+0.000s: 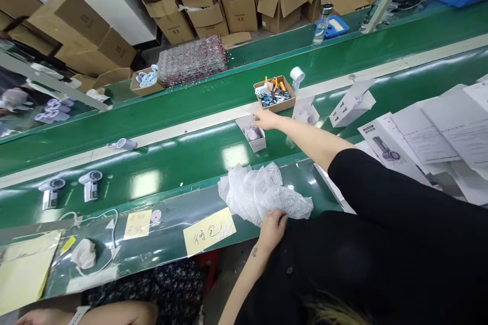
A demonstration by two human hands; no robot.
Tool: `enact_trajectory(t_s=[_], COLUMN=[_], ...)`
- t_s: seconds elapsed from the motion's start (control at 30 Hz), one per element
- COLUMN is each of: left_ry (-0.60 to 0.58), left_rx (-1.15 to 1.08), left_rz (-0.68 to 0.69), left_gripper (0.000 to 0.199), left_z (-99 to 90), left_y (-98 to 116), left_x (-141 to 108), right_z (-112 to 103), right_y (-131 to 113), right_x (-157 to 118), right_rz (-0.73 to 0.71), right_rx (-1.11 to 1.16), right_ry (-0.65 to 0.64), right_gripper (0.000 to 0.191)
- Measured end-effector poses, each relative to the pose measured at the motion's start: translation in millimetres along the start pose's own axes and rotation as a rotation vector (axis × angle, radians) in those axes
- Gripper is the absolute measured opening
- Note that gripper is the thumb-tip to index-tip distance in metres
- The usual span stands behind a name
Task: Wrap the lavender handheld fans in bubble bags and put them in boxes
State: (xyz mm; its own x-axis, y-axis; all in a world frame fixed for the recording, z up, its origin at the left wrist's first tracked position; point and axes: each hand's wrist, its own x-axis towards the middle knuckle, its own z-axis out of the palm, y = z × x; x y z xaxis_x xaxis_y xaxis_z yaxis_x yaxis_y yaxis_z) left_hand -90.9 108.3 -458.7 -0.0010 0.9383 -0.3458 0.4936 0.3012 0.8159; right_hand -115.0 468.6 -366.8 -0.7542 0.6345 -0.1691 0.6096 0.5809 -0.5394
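Note:
My right hand [267, 119] reaches across to a small open white box [258, 143], its fingers closed at the raised lid. Inside that box sits something pale and wrapped [252, 133]; its kind is not clear. My left hand [273, 230] is low at the table's near edge, fingers curled against a heap of clear bubble wrap bags [253, 190]. Beyond the box lies a cardboard tray [280, 105] holding orange-handled pliers and small blue-and-silver parts. Two more open white boxes [353, 106] stand to the right, one of them partly behind my right forearm.
Handheld fans [90, 185] lie on the green belt at left, and a white-topped one [297, 75] stands beyond the tray. Printed flat boxes [385, 147] and leaflets pile up at right. A handwritten yellow note [209, 232] lies near the edge. Another person's forearm [114, 313] shows lower left.

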Motion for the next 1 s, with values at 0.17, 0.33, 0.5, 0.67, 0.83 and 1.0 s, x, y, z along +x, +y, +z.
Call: enact_trajectory(t_s=[0.17,0.33,0.5,0.67,0.83,1.0], left_ry=[-0.224,0.222,0.228,0.048,0.406,0.409], left_rx=[0.19,0.397,0.768,0.716,0.061,-0.803], left_rz=[0.175,0.095,-0.109,-0.189,-0.093,-0.405], left_gripper=[0.027,0.031,0.082,0.089,0.052,0.058], left_z=[7.1,-27.0,-61.1,-75.2,-88.4,-67.8], left_y=[-2.1,-14.7,-45.6,-82.0,-78.9,-59.1], left_x=[4.3,7.3,13.7,14.2,6.2,-2.9], right_z=[9.6,117.6,197.2,192.0,193.3,206.7], right_y=[4.6,18.9,34.5,23.7,-23.3,-50.2], right_x=[-96.8,-231.8,-294.1,-302.0,-268.9,-235.5], right_rz=[0.095,0.252,0.362,0.41,0.401,0.452], right_rx=[0.118,0.111,0.273,0.644,1.288,1.413], right_ry=[0.06,-0.266,-0.111,0.063,0.13,0.075], right_gripper=[0.029,0.075,0.039,0.025,0.034,0.037])
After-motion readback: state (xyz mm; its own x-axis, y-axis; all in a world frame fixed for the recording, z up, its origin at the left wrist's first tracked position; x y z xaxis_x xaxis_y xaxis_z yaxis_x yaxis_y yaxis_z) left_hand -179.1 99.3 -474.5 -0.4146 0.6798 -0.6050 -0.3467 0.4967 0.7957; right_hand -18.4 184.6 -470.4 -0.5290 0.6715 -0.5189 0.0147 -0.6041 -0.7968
